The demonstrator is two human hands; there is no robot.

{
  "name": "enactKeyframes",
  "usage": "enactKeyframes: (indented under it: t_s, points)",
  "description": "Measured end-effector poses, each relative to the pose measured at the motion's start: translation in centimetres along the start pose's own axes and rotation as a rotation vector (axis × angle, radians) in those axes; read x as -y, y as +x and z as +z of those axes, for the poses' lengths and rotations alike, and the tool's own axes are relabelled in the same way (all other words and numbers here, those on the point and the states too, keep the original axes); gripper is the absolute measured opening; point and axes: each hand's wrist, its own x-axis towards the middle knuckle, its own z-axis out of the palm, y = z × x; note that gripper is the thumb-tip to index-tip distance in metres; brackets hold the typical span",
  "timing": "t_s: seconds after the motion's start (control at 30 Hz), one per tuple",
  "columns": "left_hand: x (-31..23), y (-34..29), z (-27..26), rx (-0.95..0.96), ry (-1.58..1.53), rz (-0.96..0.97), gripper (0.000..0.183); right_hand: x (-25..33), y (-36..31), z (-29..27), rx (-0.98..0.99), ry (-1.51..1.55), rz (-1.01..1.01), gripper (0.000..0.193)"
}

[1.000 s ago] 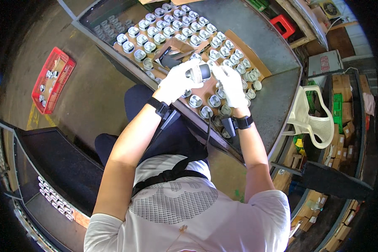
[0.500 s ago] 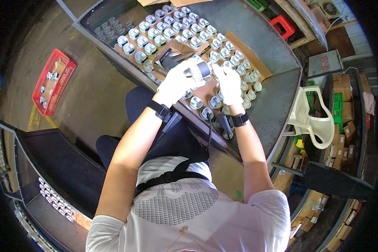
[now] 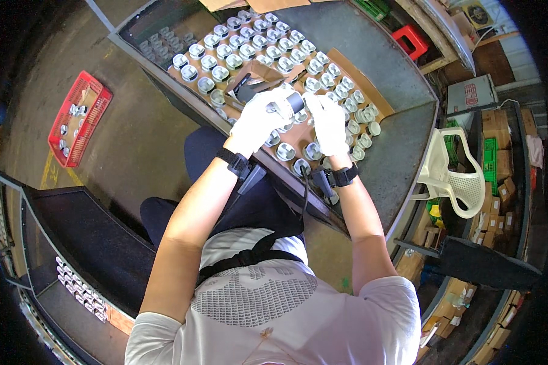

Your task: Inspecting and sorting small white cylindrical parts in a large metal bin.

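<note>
My left hand (image 3: 257,118), in a white glove, grips a metal piston (image 3: 295,102) with a dark patch on its side, held up over the bench. My right hand (image 3: 330,128), also gloved, is just right of that piston with its fingers drawn together. Glare on the glove hides whether anything small is between them. Rows of similar pistons (image 3: 208,62) stand on brown cardboard beyond and around both hands. Right behind my left hand sits a small open cardboard box (image 3: 266,72) with a black object (image 3: 245,92) in it.
A grey metal bench (image 3: 402,91) with a raised front edge carries the pistons. On the floor at left lies a red crate (image 3: 72,149) with a few pistons. A white plastic chair (image 3: 456,182) stands at right, near shelves of cartons (image 3: 496,125). More pistons (image 3: 79,289) are at lower left.
My right hand has shifted slightly, its fingers now straighter and closer together beside the piston. My left hand still holds the piston, nearly unmoved. The whole view has shifted a little.
</note>
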Motion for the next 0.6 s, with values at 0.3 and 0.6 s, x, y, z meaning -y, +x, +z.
enactKeyframes:
  t_s: [0.3, 0.6]
  points:
    - [1.8, 0.5, -0.2, -0.015, 0.065, 0.108, 0.060, -0.6, 0.0, 1.2, -0.051, -0.409, -0.338, 0.037]
    - [-0.6, 0.5, 0.3, -0.110, 0.407, 0.231, 0.033, -4.0, -1.2, 0.3, 0.075, -0.387, -0.126, 0.039]
